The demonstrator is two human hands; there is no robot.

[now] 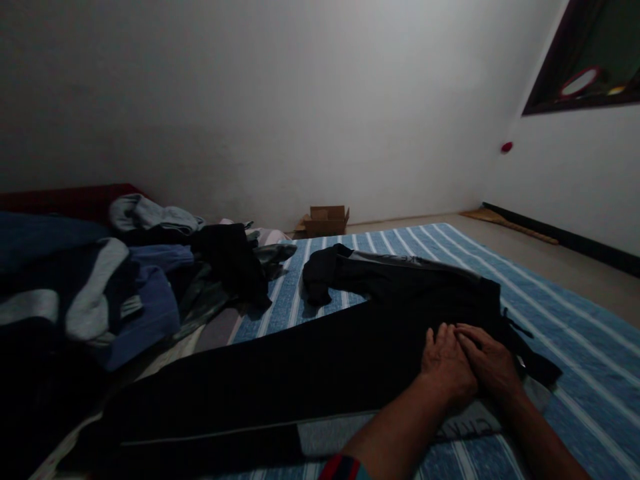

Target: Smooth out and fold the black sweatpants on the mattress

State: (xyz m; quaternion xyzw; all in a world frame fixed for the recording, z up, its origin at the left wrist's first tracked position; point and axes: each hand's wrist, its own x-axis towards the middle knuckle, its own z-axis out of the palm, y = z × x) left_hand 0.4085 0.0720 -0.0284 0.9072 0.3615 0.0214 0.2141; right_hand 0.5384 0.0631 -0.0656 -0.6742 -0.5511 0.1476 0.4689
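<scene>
A pair of black sweatpants (300,360) with grey lettered side panels lies spread across the blue striped bed cover (590,333). Its waist, with a drawstring, is on the right. One leg stretches toward the lower left; the other lies bent behind it. My left hand (447,363) rests flat on the black cloth near the waist. Beside it, touching it, my right hand (493,363) also presses on the sweatpants with its fingers extended. Neither hand grasps the cloth.
On the left is a heap of clothes (155,293), with a black garment (233,260) at its near side. An open cardboard box (327,220) stands by the wall behind the bed. A window (595,60) is at the upper right.
</scene>
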